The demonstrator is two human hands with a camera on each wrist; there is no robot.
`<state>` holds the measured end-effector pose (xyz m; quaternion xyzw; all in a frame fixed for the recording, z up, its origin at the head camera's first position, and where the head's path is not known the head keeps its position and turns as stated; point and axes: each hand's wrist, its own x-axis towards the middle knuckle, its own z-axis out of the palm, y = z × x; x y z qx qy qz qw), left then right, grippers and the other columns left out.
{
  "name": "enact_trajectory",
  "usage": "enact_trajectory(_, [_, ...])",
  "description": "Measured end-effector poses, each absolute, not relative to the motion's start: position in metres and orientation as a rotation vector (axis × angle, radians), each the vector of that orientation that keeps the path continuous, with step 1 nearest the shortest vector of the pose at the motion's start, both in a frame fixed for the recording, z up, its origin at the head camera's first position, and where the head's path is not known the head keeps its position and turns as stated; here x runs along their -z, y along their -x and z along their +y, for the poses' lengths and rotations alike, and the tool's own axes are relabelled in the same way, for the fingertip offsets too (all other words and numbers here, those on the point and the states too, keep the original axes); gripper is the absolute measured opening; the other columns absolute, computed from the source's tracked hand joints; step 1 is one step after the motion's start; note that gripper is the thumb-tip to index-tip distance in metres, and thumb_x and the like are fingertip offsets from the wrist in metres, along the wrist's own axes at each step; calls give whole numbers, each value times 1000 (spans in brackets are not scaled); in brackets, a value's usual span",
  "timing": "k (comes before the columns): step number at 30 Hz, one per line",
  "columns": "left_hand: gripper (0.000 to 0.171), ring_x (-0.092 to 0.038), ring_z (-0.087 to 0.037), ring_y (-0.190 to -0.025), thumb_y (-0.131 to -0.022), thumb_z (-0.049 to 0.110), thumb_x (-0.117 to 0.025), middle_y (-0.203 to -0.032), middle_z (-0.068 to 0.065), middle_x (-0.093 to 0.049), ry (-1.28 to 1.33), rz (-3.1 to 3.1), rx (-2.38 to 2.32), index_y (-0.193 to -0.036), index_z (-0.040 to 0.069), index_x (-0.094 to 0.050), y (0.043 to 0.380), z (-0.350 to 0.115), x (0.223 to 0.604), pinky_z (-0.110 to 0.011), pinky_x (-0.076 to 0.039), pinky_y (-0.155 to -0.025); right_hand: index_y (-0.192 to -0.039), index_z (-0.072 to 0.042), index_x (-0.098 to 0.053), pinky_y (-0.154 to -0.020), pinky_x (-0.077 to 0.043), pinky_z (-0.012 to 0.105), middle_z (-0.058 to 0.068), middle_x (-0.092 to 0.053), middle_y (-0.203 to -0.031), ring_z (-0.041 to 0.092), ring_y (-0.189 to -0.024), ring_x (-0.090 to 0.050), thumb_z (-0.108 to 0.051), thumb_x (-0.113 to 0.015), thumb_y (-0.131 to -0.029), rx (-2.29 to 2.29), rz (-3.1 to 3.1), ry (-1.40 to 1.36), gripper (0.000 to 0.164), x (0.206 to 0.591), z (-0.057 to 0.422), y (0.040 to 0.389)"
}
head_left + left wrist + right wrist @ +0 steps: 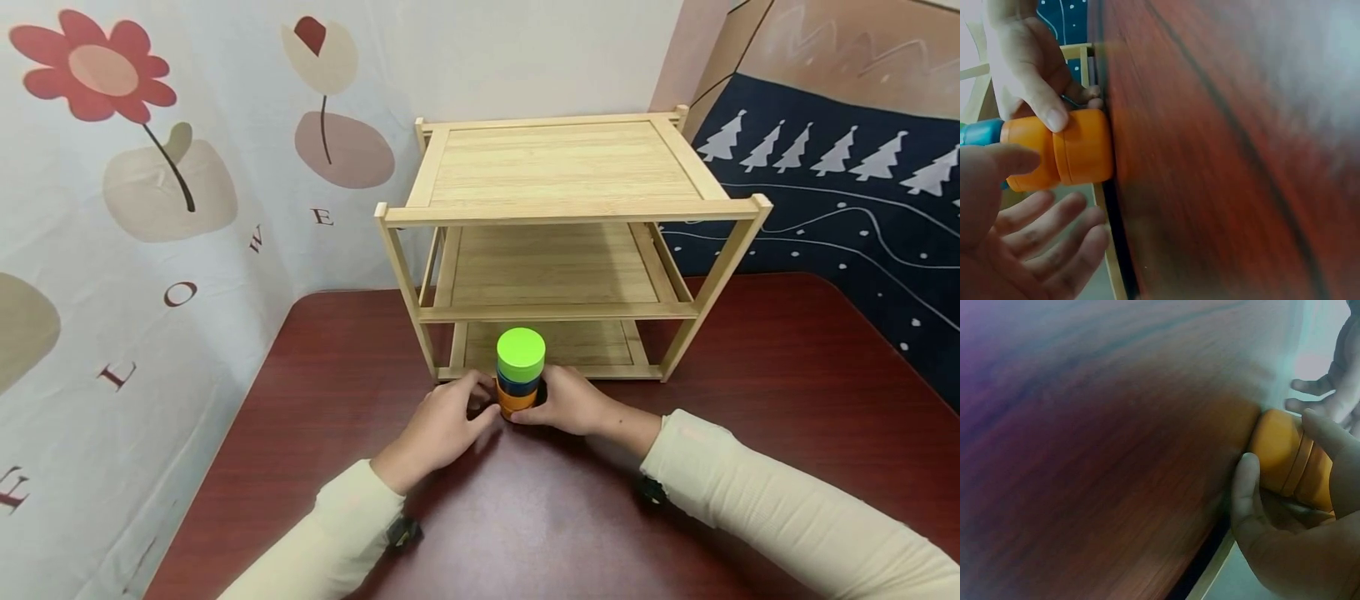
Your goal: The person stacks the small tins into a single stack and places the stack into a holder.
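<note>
An upright stack of round containers (521, 357) stands on the dark red table (480, 508), directly before a wooden rack. Its top is lime green, its middle dark blue and its lower part orange. From the right side, the right hand (573, 402) holds the orange base (1279, 450) between thumb and fingers. The left hand (444, 421) is at the stack's left, its fingers spread and loosely bent. In the left wrist view the left thumb overlaps the orange part (1088, 147), while the other left fingers stand apart from it.
The light wooden rack (555, 162) has three levels; its lowest shelf (577, 342) lies just behind the stack. A white cloth with printed flowers (247, 167) hangs at the left and back, and a dark blue cloth with white trees (840, 200) hangs at the right.
</note>
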<state>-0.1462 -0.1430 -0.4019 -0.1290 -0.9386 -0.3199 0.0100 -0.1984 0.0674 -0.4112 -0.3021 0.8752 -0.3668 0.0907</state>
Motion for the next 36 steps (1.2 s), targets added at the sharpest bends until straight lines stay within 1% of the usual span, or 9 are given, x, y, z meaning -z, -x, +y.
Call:
enact_trajectory(4, [32, -71, -12, -90, -92, 25, -73, -100, 2, -74, 374, -2807, 1058, -120, 16, -61, 142, -140, 396, -36, -56, -82, -123, -8, -62, -91, -54, 37, 5, -73, -111, 17, -103, -69, -29, -85, -80, 1097, 2603, 896, 54, 411, 69, 198])
enact_trajectory(7, [38, -71, -13, -91, -92, 26, -74, -104, 1, -74, 389, -2718, 1070, -125, 14, -59, 139, -138, 390, -34, -55, -81, -124, -8, -62, -92, -54, 38, 5, -73, -111, 18, -103, -69, -29, -85, -80, 1088, 2612, 907, 54, 410, 70, 197])
enact_trajectory(15, [50, -70, -14, -92, -91, 24, -75, -108, -1, -70, 497, -2566, 984, -134, 16, -52, 132, -134, 375, -27, -58, -79, -126, -10, -62, -94, -54, 40, 5, -73, -113, 18, -105, -69, -27, -85, -80, 1082, 2590, 965, 54, 408, 72, 194])
enact_trajectory(18, [61, -68, -15, -102, -89, 25, -78, -116, -2, -66, 535, -2535, 953, -140, 17, -47, 129, -133, 372, -32, -57, -85, -124, -10, -62, -92, -54, 38, 4, -73, -111, 17, -103, -69, -27, -85, -80, 1091, 2584, 998, 53, 406, 72, 192])
enact_trajectory(20, [67, -67, -18, -110, -87, 27, -79, -125, -2, -63, 554, -2525, 938, -143, 17, -44, 127, -132, 371, -38, -56, -89, -123, -10, -62, -91, -54, 36, 4, -73, -110, 15, -102, -69, -27, -86, -79, 1099, 2578, 1018, 52, 404, 72, 190])
enact_trajectory(22, [70, -64, -20, -117, -87, 29, -79, -133, -2, -59, 573, -2515, 918, -145, 17, -42, 125, -131, 370, -43, -55, -93, -123, -10, -62, -90, -55, 35, 3, -72, -110, 15, -102, -68, -26, -86, -79, 1107, 2571, 1038, 53, 402, 72, 188])
enact_trajectory(25, [72, -63, -23, -121, -87, 29, -79, -141, -1, -54, 610, -2492, 904, -146, 17, -40, 123, -130, 369, -46, -55, -93, -122, -11, -62, -90, -55, 35, 2, -71, -110, 14, -101, -67, -26, -87, -78, 1115, 2561, 1054, 53, 399, 72, 185])
enact_trajectory(31, [76, -65, -23, -116, -85, 26, -81, -138, -2, -54, 662, -2437, 862, -147, 19, -38, 121, -128, 368, -43, -57, -88, -122, -12, -62, -91, -55, 38, 0, -70, -109, 12, -100, -66, -24, -87, -77, 1103, 2551, 1071, 53, 395, 73, 179])
enact_trajectory(36, [71, -65, -21, -117, -85, 23, -81, -132, -4, -56, 750, -2392, 825, -143, 17, -42, 120, -129, 366, -40, -57, -91, -121, -14, -62, -89, -55, 33, -2, -70, -108, 10, -98, -66, -26, -87, -77, 1089, 2551, 1082, 52, 392, 76, 176])
